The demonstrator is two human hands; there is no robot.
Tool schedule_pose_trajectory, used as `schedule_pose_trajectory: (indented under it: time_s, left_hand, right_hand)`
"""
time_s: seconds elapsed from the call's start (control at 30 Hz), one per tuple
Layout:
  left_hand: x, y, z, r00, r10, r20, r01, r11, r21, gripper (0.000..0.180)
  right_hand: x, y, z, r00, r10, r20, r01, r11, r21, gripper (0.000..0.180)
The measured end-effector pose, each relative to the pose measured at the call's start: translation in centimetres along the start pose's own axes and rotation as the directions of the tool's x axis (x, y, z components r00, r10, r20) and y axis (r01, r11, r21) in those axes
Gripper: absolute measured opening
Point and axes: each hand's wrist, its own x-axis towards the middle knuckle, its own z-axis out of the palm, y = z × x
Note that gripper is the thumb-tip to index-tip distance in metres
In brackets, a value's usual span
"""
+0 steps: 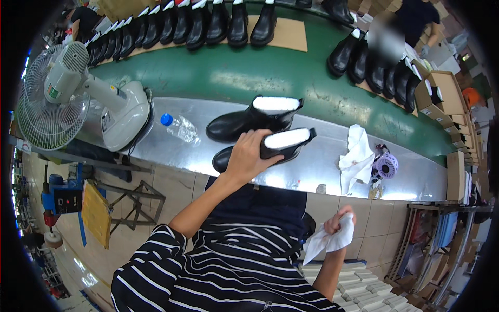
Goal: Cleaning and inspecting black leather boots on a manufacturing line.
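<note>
Two black ankle boots with white stuffing in their openings lie side by side on the metal bench, toes to the left. My left hand (253,156) is closed around the ankle part of the nearer boot (281,147), hiding much of its middle. Just beyond it, the farther boot (244,122) stands untouched. Off the bench edge, low on the right, my right hand (337,221) is closed on a white cloth (331,243) that hangs down from the fingers.
A grey electric fan (70,73) and a clear bottle with a blue cap (182,128) stand left. Another white cloth (357,160) and a small purple fan (386,165) lie right. Boot rows line the green surface (249,73). A person (416,23) is at far right.
</note>
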Motion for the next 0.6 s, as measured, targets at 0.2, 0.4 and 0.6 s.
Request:
schedule_pose_trajectory:
  time_s: [0.2, 0.4, 0.6]
  left_hand:
    - [0.4, -0.5, -2.3, 0.997, 0.058, -0.056, -0.046, 0.979, 0.2, 0.066]
    - [4.5, -3.5, -2.6, 0.966, 0.032, 0.255, -0.021, 0.999, -0.046, 0.063]
    - [8.1, -3.1, -1.9, 0.989, 0.073, 0.128, -0.064, 0.995, -0.071, 0.053]
  right_hand:
    - [1.4, 2.0, -3.1, 0.978, 0.035, 0.204, -0.08, 0.972, 0.221, 0.038]
    - [11.1, 4.6, -2.1, 0.943, 0.125, 0.307, -0.209, 0.943, 0.259, 0.033]
    - [28.4, 7.1, 1.3, 0.987, -0.065, -0.147, 0.105, 0.953, 0.285, 0.037]
